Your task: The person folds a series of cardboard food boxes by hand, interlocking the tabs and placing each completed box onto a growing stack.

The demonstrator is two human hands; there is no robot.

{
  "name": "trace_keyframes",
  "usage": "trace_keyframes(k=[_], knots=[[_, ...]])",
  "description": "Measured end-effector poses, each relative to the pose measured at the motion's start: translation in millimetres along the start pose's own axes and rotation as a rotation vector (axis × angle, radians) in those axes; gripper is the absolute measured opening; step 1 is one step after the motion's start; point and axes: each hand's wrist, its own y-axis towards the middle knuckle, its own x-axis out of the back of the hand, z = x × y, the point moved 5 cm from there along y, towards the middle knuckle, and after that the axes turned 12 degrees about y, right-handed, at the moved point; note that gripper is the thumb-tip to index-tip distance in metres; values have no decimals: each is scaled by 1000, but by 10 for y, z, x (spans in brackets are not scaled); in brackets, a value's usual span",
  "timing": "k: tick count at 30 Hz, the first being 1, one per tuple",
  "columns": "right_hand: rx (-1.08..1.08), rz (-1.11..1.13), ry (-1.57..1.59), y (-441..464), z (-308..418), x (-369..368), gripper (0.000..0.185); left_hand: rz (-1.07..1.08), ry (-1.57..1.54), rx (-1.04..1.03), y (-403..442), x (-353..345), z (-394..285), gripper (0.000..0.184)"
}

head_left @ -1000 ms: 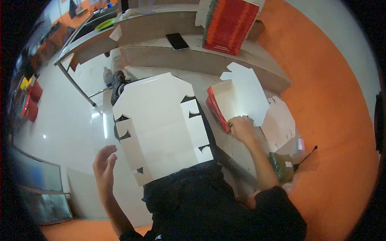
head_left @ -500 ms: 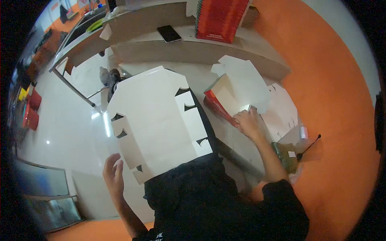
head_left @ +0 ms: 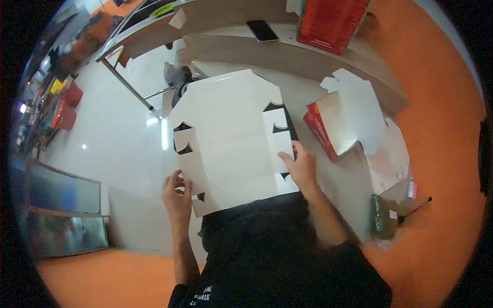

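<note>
An unfolded white cardboard box blank lies flat across my lap, with cut slots and side flaps along both edges. My left hand is at its lower left edge, fingers curled round the side flap. On the opposite side my right hand pinches the right flap, thumb on top and fingers at the outer edge. To the right stands a partly folded box, red outside and white inside, its lid open. Another flat white blank lies partly beneath that lid.
A black phone and a red stack rest on the step ahead. At the right are a green bag and a small bottle. A metal table leg stands at upper left, red containers beyond it.
My right hand has let go of the red box and moved left onto the blank's right flap. My left hand now touches the blank's left edge. The view has shifted, moving the scene rightward.
</note>
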Motion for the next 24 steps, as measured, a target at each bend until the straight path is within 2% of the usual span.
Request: trace_keyframes(k=[3, 6, 7, 10, 13, 16, 19, 22, 23, 24], knots=[[-26, -46, 56, -92, 108, 42, 34, -10, 33, 4, 6, -5, -20, 31], [114, -157, 107, -117, 278, 88, 31, -58, 60, -15, 14, -4, -1, 33], [26, -123, 105, -118, 266, 79, 26, -36, 74, 29, 12, 15, -29, 34], [476, -299, -123, -130, 403, 158, 25, -65, 141, -24, -9, 30, -49, 35], [31, -142, 456, -170, 225, 241, 27, -134, 173, -105, -33, 72, -136, 35], [-66, -22, 846, -117, 438, 337, 27, -192, 227, -202, 2, 110, -205, 34], [-118, 24, 1025, -35, 420, 277, 26, -50, -123, 93, 77, 133, -259, 28], [-329, 63, 1265, -73, 493, 183, 28, 70, -309, 157, 194, 99, -101, 28], [-420, 78, 1358, -104, 523, 140, 30, 194, -357, 140, 223, -2, 39, 25], [-457, 127, 1291, -110, 538, 95, 30, 168, -342, 112, 215, 19, -18, 23]])
